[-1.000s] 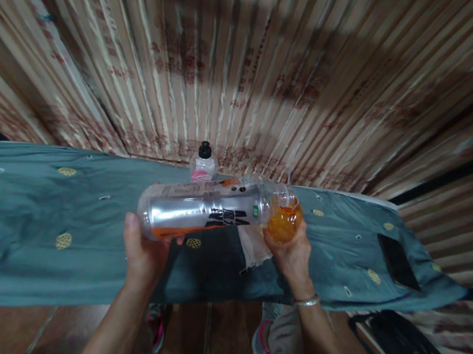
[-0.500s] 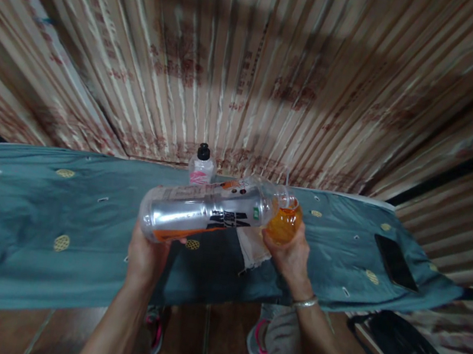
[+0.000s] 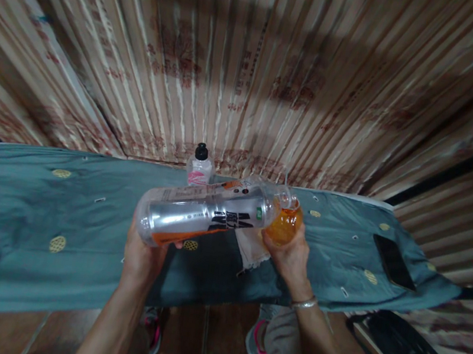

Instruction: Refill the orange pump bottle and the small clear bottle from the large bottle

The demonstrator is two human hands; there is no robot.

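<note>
My left hand (image 3: pixel 145 255) is closed round the base end of a large clear plastic bottle (image 3: pixel 208 211) with a silver, orange and black label. The bottle lies tilted nearly on its side, its neck pointing right. At that neck, my right hand (image 3: pixel 289 254) grips a small rounded clear cup (image 3: pixel 283 226) containing orange liquid. A thin straw-like piece (image 3: pixel 287 178) stands up from the cup's top. Beneath the bottle's neck, a pale cloth (image 3: pixel 250 252) lies on the table. Whether liquid is flowing cannot be made out.
A clear bottle with a black cap (image 3: pixel 200 165) stands at the table's back edge. A dark phone (image 3: pixel 393 262) lies on the right of the green tablecloth (image 3: pixel 92 238). Behind hangs a pleated curtain (image 3: pixel 244 70). A black bag (image 3: pixel 406 353) is below right.
The large bottle's base has shifted slightly left and down with my left hand. My right hand and the cup stay nearly in place. The view has shifted slightly.
</note>
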